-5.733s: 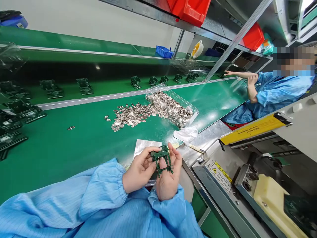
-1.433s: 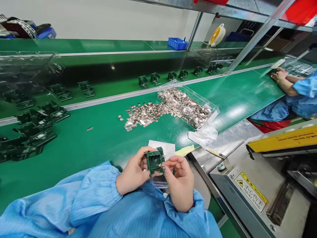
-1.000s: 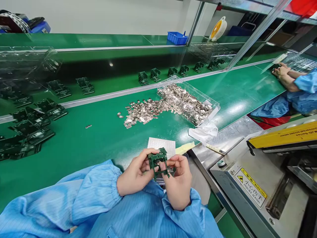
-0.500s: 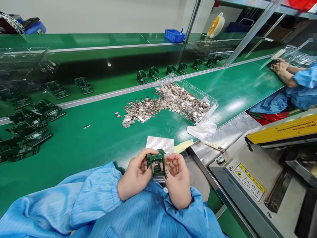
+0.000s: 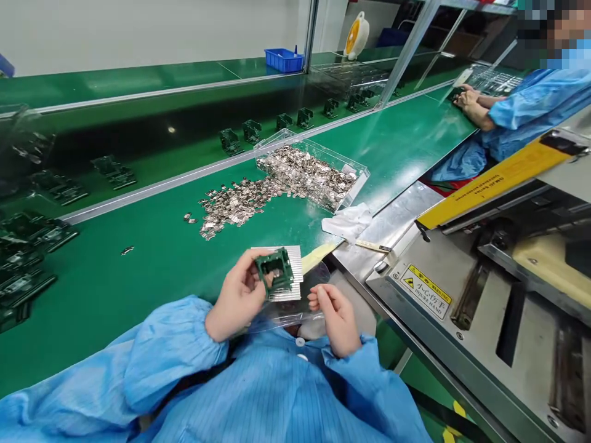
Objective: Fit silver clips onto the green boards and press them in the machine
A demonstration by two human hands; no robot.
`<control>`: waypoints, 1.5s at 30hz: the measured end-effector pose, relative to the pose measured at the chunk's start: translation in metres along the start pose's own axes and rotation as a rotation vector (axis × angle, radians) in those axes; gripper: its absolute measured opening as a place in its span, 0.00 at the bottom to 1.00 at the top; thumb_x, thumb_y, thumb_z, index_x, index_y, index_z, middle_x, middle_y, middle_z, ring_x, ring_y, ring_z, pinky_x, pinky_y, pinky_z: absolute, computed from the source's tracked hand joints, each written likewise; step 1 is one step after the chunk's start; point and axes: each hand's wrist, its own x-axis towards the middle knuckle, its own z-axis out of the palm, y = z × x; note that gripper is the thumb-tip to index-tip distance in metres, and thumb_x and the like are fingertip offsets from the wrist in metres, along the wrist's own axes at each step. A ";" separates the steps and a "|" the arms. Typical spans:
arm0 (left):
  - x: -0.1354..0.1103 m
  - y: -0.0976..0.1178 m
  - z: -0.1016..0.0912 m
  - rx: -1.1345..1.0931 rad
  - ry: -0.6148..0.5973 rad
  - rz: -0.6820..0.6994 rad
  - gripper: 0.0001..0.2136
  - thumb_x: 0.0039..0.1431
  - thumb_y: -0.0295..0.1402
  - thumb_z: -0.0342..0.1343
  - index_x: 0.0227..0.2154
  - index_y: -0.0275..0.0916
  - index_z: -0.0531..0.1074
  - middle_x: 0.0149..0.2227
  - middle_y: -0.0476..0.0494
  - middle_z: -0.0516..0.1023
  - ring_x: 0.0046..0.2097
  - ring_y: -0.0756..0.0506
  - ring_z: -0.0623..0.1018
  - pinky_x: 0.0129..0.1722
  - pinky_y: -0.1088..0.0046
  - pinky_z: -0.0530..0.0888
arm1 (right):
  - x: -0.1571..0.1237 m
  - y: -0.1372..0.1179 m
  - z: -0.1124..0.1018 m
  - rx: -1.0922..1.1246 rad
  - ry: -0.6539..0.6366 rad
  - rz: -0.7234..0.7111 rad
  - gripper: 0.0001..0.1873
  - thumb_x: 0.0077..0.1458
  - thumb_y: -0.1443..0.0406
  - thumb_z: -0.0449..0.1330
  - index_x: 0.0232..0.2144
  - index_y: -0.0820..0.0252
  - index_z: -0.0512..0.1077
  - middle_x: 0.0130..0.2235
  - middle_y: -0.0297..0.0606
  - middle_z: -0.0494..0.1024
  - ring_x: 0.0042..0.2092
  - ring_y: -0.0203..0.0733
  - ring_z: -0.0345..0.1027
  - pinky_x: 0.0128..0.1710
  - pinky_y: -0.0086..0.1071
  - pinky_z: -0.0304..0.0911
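Note:
My left hand [image 5: 235, 298] grips a small dark green board frame [image 5: 276, 273] by its left side, holding it up above the table's near edge. My right hand [image 5: 333, 315] has come off the frame and hovers just to the right and below it, fingers curled loosely, over a clear plastic tray [image 5: 290, 311]. Whether those fingers pinch anything is unclear. A white ribbed sheet [image 5: 295, 264] lies behind the frame. A heap of small silver metal parts [image 5: 233, 206] spills from a clear box [image 5: 314, 175] further out on the green table [image 5: 152, 264].
Several dark green assemblies [image 5: 28, 246] sit on the belt at left and along the back [image 5: 252, 132]. A white cloth [image 5: 347, 220] lies near the box. A metal press machine [image 5: 484, 289] with a yellow bar stands at right. Another person's hands [image 5: 468, 101] work far right.
My right hand has let go of the green frame and dropped to the right; my left hand alone holds it now, tilted. My view has swung to the right.

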 end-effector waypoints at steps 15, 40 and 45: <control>0.031 -0.020 0.011 0.035 -0.232 0.009 0.13 0.58 0.31 0.55 0.45 0.37 0.66 0.40 0.44 0.74 0.39 0.49 0.75 0.39 0.75 0.72 | 0.014 0.030 0.028 -0.040 -0.112 -0.175 0.22 0.58 0.51 0.54 0.22 0.60 0.70 0.21 0.32 0.68 0.25 0.36 0.59 0.25 0.29 0.57; 0.025 -0.017 0.010 -0.103 -0.183 -0.089 0.13 0.59 0.32 0.55 0.47 0.39 0.65 0.37 0.47 0.73 0.35 0.52 0.73 0.35 0.78 0.70 | 0.004 -0.043 -0.014 -0.448 -0.123 -0.259 0.09 0.57 0.62 0.59 0.37 0.55 0.79 0.32 0.38 0.82 0.28 0.42 0.76 0.28 0.33 0.71; 0.016 -0.012 0.014 -0.252 -0.194 -0.130 0.14 0.60 0.33 0.55 0.47 0.39 0.64 0.39 0.45 0.73 0.37 0.51 0.74 0.36 0.78 0.72 | 0.006 -0.058 -0.004 -0.352 -0.024 -0.270 0.06 0.55 0.61 0.62 0.31 0.58 0.76 0.24 0.34 0.79 0.21 0.37 0.72 0.21 0.28 0.68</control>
